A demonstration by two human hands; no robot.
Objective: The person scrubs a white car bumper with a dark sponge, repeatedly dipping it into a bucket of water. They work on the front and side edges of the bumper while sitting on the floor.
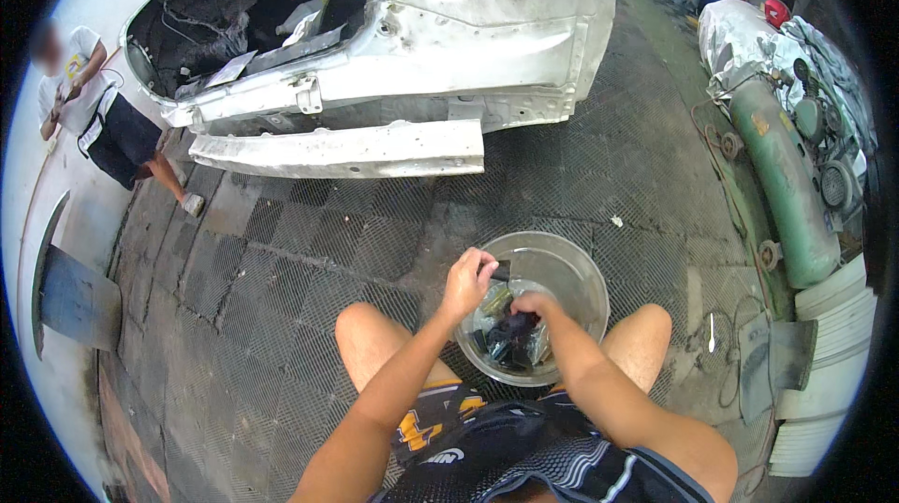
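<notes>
A round grey basin (pixel 582 283) stands on the floor between my knees, with several dark, glossy pieces (pixel 496 342) heaped in what looks like water. My left hand (pixel 468 280) is over the basin's left rim, its fingers closed on a small dark block-like piece (pixel 501 271). Lower in the basin, my right hand (pixel 534 304) has its fingers curled down against a dark bundle (pixel 513 325). Those fingertips are partly hidden, so what they hold is unclear.
A stripped white car body (pixel 468 44) stands ahead, a long white panel (pixel 346 149) along its lower edge. At the left is another person (pixel 103 110). To the right lies a green tank compressor (pixel 782 184). Dark ribbed mats (pixel 309 250) cover the floor.
</notes>
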